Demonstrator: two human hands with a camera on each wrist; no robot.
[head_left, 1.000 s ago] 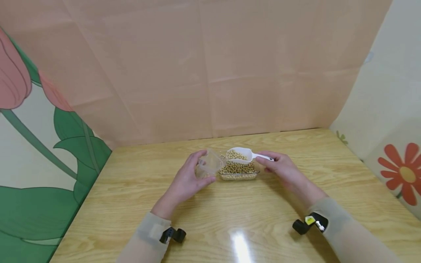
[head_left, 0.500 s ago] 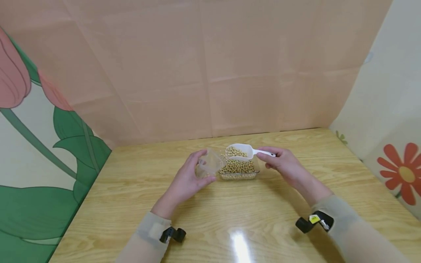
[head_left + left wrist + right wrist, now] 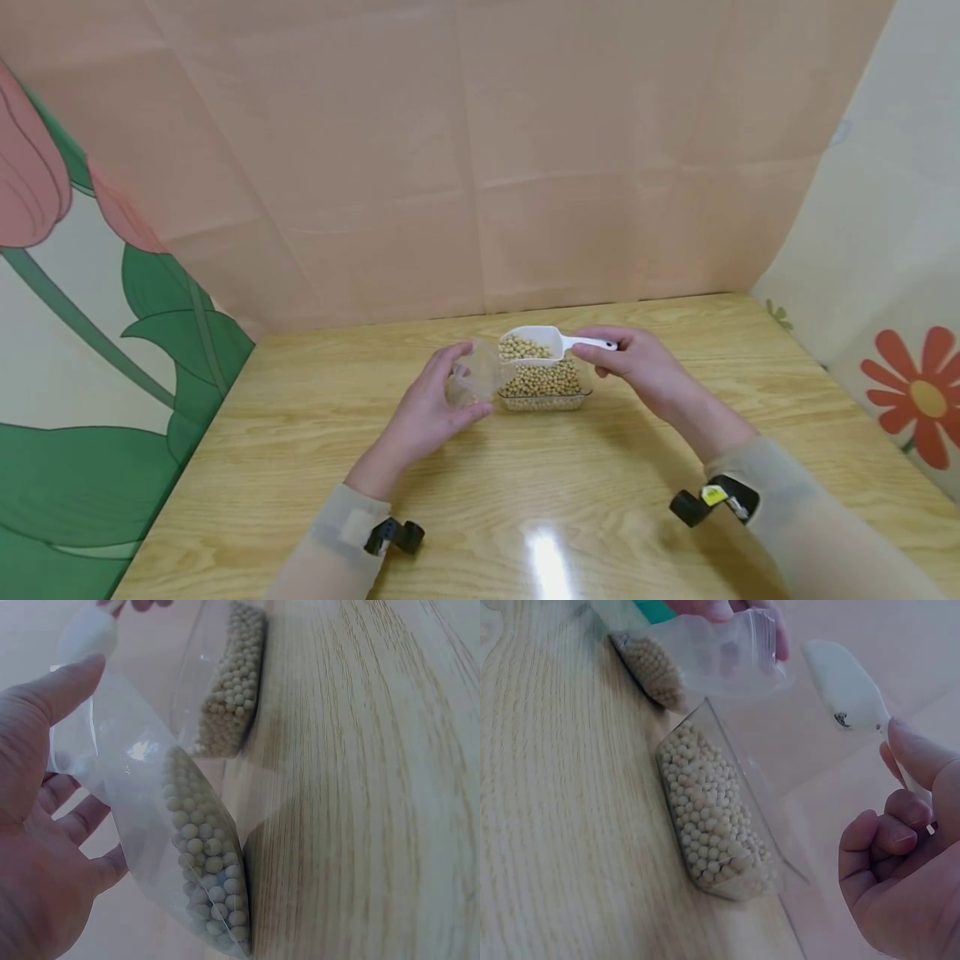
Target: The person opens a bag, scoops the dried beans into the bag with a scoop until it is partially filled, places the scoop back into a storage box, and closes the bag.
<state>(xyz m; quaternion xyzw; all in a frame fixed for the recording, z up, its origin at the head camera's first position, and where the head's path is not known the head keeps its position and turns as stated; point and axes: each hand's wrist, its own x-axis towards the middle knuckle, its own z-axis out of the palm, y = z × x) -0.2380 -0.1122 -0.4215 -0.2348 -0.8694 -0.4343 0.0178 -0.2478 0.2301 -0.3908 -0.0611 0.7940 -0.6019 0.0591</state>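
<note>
My left hand holds a clear plastic zip bag upright on the table, thumb on one side of its mouth and fingers on the other. Soybeans fill the bag's lower part in the left wrist view. A white scoop loaded with soybeans is gripped by its handle in my right hand. The scoop hangs over the clear box, its front end at the bag's mouth. More soybeans lie inside the box, seen through its wall in the right wrist view.
Bag and box stand close together on a wood-grain table. Behind the table's back edge hangs a pink sheet. Painted walls with flowers flank it left and right.
My right hand has raised the loaded scoop a little, then moved it left to the bag's mouth. My left hand and the bag have stayed in place.
</note>
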